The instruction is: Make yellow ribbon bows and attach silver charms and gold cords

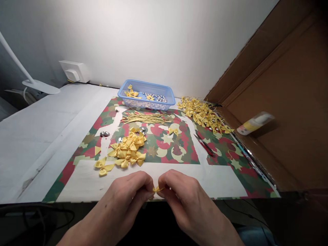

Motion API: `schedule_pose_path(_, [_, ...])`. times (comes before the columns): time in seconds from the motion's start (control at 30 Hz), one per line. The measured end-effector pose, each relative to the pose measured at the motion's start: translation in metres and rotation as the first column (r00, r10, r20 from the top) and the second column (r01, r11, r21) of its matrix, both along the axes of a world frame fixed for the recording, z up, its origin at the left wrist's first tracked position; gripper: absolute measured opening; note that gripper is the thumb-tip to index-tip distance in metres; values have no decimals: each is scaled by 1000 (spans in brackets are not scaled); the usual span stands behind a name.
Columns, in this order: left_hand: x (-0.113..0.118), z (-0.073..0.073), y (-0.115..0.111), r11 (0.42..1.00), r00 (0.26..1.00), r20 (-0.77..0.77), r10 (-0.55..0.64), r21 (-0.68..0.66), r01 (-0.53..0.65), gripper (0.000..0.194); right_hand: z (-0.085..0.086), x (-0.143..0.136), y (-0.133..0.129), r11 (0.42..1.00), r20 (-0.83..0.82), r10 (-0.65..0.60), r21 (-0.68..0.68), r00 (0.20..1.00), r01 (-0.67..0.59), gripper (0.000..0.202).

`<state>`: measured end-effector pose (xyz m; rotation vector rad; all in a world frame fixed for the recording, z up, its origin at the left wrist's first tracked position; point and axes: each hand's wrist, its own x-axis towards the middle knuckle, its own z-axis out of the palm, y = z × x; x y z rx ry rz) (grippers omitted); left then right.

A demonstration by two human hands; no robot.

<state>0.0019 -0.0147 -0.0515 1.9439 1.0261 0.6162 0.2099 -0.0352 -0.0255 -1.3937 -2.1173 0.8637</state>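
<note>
"Head view: what are the hands doing?"

"Left hand (129, 189) and right hand (183, 191) nearly meet at the worktop's (53, 136) near edge, fingertips of both pinched on a small yellow ribbon bow (156, 189) between them."

"Which step is that?"

"Tying or shaping the bow's middle, I judge; fingers hide the detail."

"And the next move?"

"Probably calls for a firm grip and an even pull. Gold cord strands (146, 118) lie towards the far edge, before the blue basket (146, 84)."
</note>
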Motion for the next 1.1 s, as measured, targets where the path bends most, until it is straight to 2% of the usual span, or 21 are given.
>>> schedule_pose_path(0.17, [0, 0, 1, 987, 994, 110, 10, -163, 8, 16, -2, 4, 0, 994, -95, -28, -105, 995, 18, 22])
schedule_pose_path(0.37, [5, 5, 0, 918, 930, 357, 87, -390, 64, 19, 2, 5, 0, 984, -198, -60, -175, 978, 25, 16])
schedule_pose_path(0.53, [7, 5, -3, 899, 897, 425, 121, -431, 83, 19, 4, 6, 0, 975, -231, -67, -223, 971, 14, 14])
schedule_pose_path(0.63, [7, 1, -4, 874, 889, 431, 153, -479, 81, 4, 4, 6, -1, 969, -234, -91, -244, 968, 32, 14])
schedule_pose_path(0.73, [8, -4, -5, 850, 855, 461, 237, -525, 47, 17, 4, 6, -2, 967, -238, -90, -253, 967, 28, 14])
schedule_pose_path(0.83, [10, -8, -5, 846, 836, 461, 297, -533, -7, 17, 6, 4, -2, 977, -223, -58, -213, 973, 9, 13])
schedule_pose_path(0.93, [12, -8, -6, 855, 846, 451, 284, -518, -11, 19, 9, 1, -2, 993, -209, -50, -111, 977, 28, 13])
schedule_pose_path(1.1, [14, -8, -8, 925, 893, 385, 232, -372, -79, 17, 10, -11, -1, 999, -204, -36, 20, 978, 41, 15])
